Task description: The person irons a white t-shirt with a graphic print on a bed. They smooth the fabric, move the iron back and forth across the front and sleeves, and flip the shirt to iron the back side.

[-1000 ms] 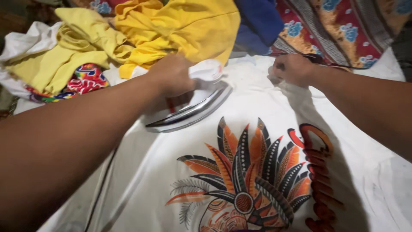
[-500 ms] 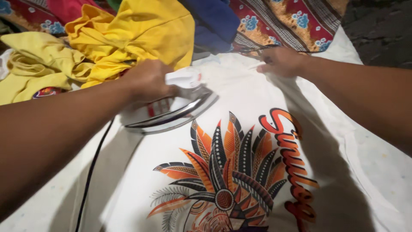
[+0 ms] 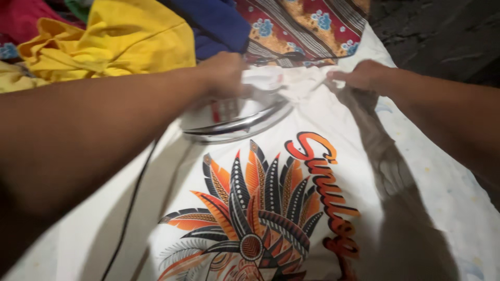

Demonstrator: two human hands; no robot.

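Gripping the handle of an electric iron (image 3: 237, 117), the left hand (image 3: 224, 73) has its fingers wrapped shut around the white grip. Iron sits soleplate-down on a white T-shirt (image 3: 317, 125), near the shirt's far edge, by the collar area. Its long axis runs slantwise, chrome edge facing the wearer, nose aimed toward the right hand (image 3: 364, 75). Black cord (image 3: 130, 208) trails back along the left side of the shirt toward the near edge.

Right hand lies just beyond the iron's nose, close but apart from it, fingers drawn together and pinching a fold of the shirt's fabric at the far right edge; cloth between hand and iron looks bunched. Left hand is the one on the iron; right only touches cloth.

Feathered orange-and-black print (image 3: 255, 218) covers the shirt's middle, nearer than the iron. Yellow garments (image 3: 120, 41), a blue cloth (image 3: 219, 23) and a red patterned fabric (image 3: 307, 26) are heaped past the far edge.
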